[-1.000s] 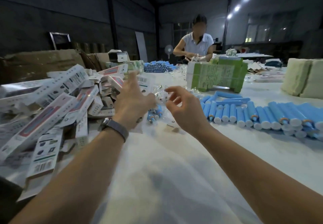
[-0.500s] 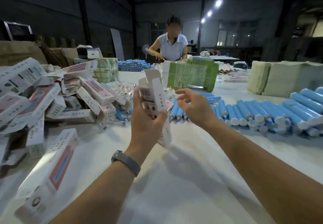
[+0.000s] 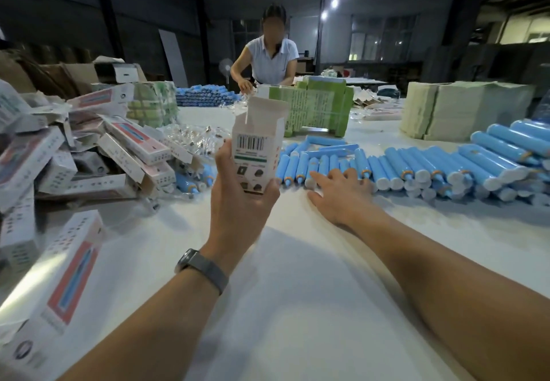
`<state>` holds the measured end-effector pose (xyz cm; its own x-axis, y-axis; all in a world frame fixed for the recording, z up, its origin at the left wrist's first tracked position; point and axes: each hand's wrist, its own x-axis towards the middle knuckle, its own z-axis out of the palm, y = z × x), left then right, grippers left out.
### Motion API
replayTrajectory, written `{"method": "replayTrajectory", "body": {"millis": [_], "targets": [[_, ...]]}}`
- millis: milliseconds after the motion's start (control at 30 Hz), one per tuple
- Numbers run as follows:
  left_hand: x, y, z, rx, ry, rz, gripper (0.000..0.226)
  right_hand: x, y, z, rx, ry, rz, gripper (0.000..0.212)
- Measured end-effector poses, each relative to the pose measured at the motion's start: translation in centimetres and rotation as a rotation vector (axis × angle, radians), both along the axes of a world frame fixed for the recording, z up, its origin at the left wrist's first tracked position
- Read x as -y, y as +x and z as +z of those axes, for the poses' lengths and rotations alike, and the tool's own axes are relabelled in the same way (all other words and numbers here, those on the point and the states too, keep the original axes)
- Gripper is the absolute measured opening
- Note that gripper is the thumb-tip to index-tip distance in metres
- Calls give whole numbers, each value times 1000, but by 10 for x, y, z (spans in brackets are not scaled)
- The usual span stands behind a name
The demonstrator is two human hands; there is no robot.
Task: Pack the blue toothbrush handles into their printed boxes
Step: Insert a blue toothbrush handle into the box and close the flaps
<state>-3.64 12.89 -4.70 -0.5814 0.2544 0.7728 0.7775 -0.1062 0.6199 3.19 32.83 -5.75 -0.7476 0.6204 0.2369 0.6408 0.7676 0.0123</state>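
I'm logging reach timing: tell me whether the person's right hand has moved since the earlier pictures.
Yes. The right hand has dropped from mid-air beside the white printed cardboard box forward and down onto the row of blue toothbrush handles lying on the white table.

Free room: I see a bare stretch of white surface between my forearms, running up to the handles. Obstacles: heaped printed boxes along the left; row of blue toothbrush handles across the right, my right hand at its near edge; green cartons behind; the upright open box gripped by my left hand stands at centre.
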Motion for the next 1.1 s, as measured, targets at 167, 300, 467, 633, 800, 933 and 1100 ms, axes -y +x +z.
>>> {"method": "replayTrajectory", "body": {"millis": [167, 300, 467, 633, 800, 933, 1100], "targets": [[-3, 1, -3, -82, -12, 37, 69, 5, -8, 5, 7, -14, -11, 44], [-3, 2, -4, -137, -34, 57, 71, 15, -14, 6, -50, 44, 65, 35], [-5, 3, -4, -166, -44, 61, 69, 17, -8, 9, -208, -57, 102, 19], [-5, 4, -5, -221, -73, 87, 67, 21, -2, 16, -231, -225, 7, 41], [-4, 7, -5, -295, -114, 99, 62, 19, 20, 36, -64, -342, 1, 48], [-7, 9, -6, -384, -149, 144, 67, 24, 20, 32, -58, -292, -20, 22], [-4, 4, -7, -396, -218, 198, 62, 26, 33, 37, -380, -733, -72, 20]]}}
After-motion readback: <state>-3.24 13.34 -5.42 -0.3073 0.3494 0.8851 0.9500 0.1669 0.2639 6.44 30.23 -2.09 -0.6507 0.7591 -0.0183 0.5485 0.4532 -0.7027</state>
